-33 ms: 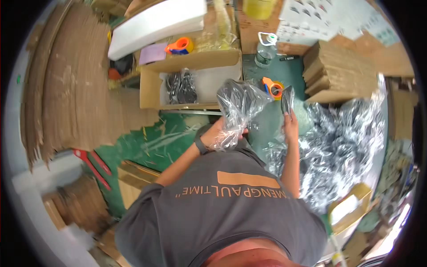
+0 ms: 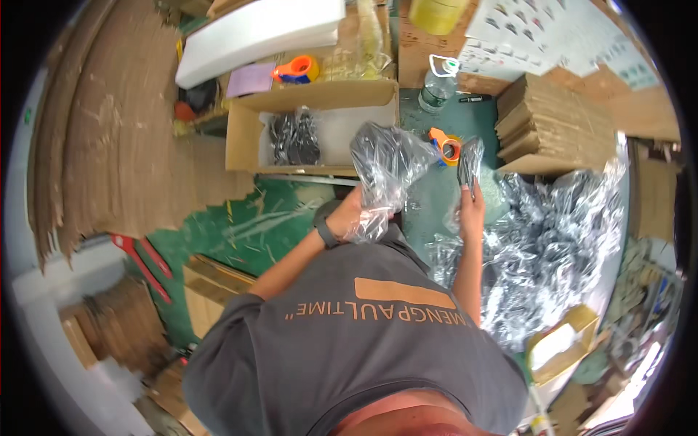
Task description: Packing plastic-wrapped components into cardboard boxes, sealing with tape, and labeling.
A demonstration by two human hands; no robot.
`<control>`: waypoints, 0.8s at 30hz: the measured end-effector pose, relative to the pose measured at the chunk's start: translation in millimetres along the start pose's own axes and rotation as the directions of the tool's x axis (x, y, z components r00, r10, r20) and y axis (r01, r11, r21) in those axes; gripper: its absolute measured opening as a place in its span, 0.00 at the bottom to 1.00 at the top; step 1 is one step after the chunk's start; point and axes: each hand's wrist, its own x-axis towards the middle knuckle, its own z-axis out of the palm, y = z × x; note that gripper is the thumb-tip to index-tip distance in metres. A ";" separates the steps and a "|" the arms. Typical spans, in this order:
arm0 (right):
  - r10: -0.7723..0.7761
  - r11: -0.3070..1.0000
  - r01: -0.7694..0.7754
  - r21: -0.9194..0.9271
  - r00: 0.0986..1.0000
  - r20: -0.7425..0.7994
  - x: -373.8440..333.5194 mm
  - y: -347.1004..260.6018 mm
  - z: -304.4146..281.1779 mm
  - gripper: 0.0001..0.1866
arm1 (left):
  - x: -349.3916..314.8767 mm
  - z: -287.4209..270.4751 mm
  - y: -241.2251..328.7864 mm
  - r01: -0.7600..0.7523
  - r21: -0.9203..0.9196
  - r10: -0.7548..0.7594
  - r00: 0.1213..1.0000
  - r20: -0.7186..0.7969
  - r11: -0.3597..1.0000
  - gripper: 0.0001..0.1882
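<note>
My left hand [image 2: 350, 216] is closed round the gathered ends of clear plastic bags [image 2: 385, 156] with dark contents, whose exact kind the plastic hides. In my right hand [image 2: 471, 207] I grip a slimmer dark item in a clear bag [image 2: 471, 161], held upright between thumb and fingers. An open cardboard box [image 2: 243, 120] lies beyond my left hand. Inside it, at its left end, several bagged dark items [image 2: 294, 139] rest beside a pale liner. To the right of my right hand spreads a big heap of bagged dark items [image 2: 556, 240] in shiny plastic.
An orange tape dispenser [image 2: 445, 147] lies on the green table between my hands. Behind it stand a clear bottle [image 2: 438, 86] and stacked flat cardboard [image 2: 549, 123]. Another tape dispenser [image 2: 298, 69] sits behind the box. Tall cardboard sheets [image 2: 123, 131] fill the left side.
The view has shifted slightly. Both hands keep their hold on the bagged items, with hardly any movement.
</note>
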 end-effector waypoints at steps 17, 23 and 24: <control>-0.539 0.800 0.561 -0.211 0.828 0.156 -47.5 -189.4 318.0 0.41 | 13.0 -196.7 78.9 -0.234 0.216 0.245 0.969 -0.024 0.948 0.40; 0.387 0.830 -0.550 0.089 0.684 0.618 66.8 -116.1 434.2 0.19 | -1.9 -277.8 145.5 0.068 0.952 0.134 0.985 -0.113 0.298 0.22; 0.470 0.764 -0.645 0.033 0.590 0.657 92.5 -91.2 450.6 0.18 | -22.5 -283.6 163.4 0.104 0.968 0.175 0.974 -0.146 0.226 0.23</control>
